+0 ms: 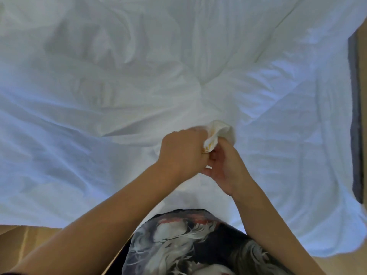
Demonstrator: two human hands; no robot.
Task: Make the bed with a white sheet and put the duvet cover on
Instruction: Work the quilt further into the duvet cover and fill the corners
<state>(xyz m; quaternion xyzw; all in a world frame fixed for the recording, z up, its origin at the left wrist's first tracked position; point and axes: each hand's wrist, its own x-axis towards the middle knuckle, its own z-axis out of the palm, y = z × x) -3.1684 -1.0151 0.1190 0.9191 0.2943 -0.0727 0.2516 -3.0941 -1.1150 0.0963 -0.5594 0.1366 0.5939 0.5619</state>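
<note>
White bedding (99, 126), wrinkled and bunched, covers the whole bed in front of me; I cannot tell sheet from duvet cover. A gathered tuft of this white fabric (216, 133) rises near the bed's front edge. My left hand (182, 153) grips the tuft in a fist from the left. My right hand (226, 165) pinches the same fabric from the right, its fingers curled against the left hand. Both hands meet just above the bed surface, at the centre of the view.
A dark grey mattress edge (355, 120) shows along the right side of the bed. Wooden floor (29, 241) lies at the lower left and lower right. My patterned dark clothing (188, 245) fills the bottom centre, close against the bed's front edge.
</note>
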